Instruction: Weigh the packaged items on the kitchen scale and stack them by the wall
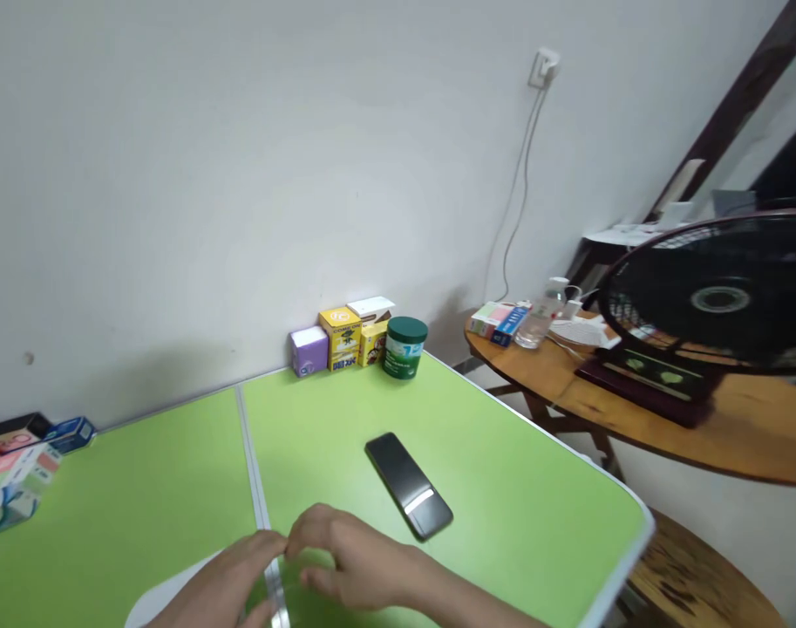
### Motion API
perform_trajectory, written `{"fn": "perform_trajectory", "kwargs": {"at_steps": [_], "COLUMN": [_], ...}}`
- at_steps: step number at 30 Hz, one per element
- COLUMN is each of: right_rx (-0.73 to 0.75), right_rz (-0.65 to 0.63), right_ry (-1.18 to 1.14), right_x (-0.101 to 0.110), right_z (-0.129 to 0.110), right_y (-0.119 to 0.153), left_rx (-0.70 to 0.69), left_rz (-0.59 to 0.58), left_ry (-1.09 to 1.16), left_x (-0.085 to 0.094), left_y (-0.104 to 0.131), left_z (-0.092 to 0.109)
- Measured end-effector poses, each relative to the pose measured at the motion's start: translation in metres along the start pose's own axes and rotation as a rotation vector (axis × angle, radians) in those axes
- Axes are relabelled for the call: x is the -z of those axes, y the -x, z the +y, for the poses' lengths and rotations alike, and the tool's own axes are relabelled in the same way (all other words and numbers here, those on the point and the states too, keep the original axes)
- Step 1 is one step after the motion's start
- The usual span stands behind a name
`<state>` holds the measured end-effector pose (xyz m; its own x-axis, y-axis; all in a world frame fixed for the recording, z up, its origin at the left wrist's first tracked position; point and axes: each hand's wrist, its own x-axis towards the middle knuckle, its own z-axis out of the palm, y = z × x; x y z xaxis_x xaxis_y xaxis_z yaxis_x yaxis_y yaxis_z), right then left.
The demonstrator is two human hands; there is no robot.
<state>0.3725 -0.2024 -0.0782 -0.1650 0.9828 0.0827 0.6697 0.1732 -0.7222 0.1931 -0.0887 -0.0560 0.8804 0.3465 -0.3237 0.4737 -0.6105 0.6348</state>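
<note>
My left hand (224, 583) is low in the view, partly cut off by the bottom edge, with its fingers apart and nothing visible in them. Beside it, my right hand (349, 556) reaches in from the lower right. Its index finger and thumb are curved and spread, with green tabletop showing between them. The fingertips of the two hands meet or nearly meet above the seam of the green table (319, 436). Partly covered by my left hand is a flat white thing (166, 597). A black phone (407, 484) lies just beyond my right hand.
Against the wall stand a purple box (309, 351), a yellow box (341, 340), a smaller yellow box (372, 344) and a green-lidded tub (404, 349). Several boxes (18, 475) are at far left. A wooden table (581, 397) at right holds a fan (717, 296) and a bottle (541, 318).
</note>
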Motion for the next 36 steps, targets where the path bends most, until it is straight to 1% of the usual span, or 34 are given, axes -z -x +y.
{"fn": "perform_trajectory", "kwargs": {"at_steps": [1,3,5,6,9,12,14,16,18,21,23,25,27,29,31,33,35,36], "right_rx": [-0.06,-0.121,-0.132,-0.132,-0.152,-0.187,-0.186,-0.178,-0.169,-0.158,-0.157,-0.165,-0.187,-0.222,-0.264,-0.304,-0.315,-0.302], "right_rz": [0.051,0.128,0.186,0.215,0.312,0.407,0.457,0.484,0.483,0.458,0.448,0.447,0.458,0.477,0.495,0.482,0.403,0.34], "right_ry": [-0.047,-0.09,-0.08,-0.06,0.059,0.221,0.274,0.276,0.26,0.231,0.204,0.168,0.123,0.066,-0.026,-0.167,-0.356,-0.461], "right_x": [0.012,0.031,0.046,0.053,0.074,0.096,0.107,0.113,0.114,0.107,0.102,0.097,0.093,0.09,0.086,0.083,0.077,0.073], "right_z": [0.01,0.033,0.059,0.073,0.116,0.151,0.167,0.18,0.19,0.2,0.204,0.205,0.205,0.203,0.197,0.185,0.165,0.151], "right_y": [0.004,0.008,0.006,0.003,-0.018,-0.051,-0.075,-0.094,-0.106,-0.109,-0.105,-0.1,-0.094,-0.087,-0.078,-0.067,-0.055,-0.049], "left_rx": [-0.009,-0.051,-0.097,-0.114,-0.129,-0.104,-0.091,-0.065,-0.03,0.012,0.034,0.059,0.083,0.062,0.005,-0.015,0.026,0.049], "left_rz": [0.026,0.077,0.15,0.207,0.432,0.623,0.696,0.719,0.694,0.635,0.606,0.606,0.622,0.632,0.622,0.603,0.538,0.479], "left_ry": [0.014,0.0,-0.083,-0.14,-0.279,-0.366,-0.421,-0.479,-0.536,-0.573,-0.57,-0.562,-0.576,-0.589,-0.562,-0.443,-0.216,-0.063], "left_x": [0.0,0.002,0.008,0.013,0.036,0.064,0.081,0.095,0.105,0.113,0.114,0.113,0.109,0.104,0.097,0.09,0.081,0.075], "left_y": [-0.017,-0.059,-0.106,-0.131,-0.203,-0.262,-0.291,-0.313,-0.331,-0.35,-0.358,-0.359,-0.353,-0.335,-0.305,-0.262,-0.209,-0.181], "left_z": [0.006,0.016,0.023,0.024,0.024,0.02,0.02,0.021,0.023,0.024,0.022,0.02,0.018,0.016,0.014,0.01,0.006,0.004]}}
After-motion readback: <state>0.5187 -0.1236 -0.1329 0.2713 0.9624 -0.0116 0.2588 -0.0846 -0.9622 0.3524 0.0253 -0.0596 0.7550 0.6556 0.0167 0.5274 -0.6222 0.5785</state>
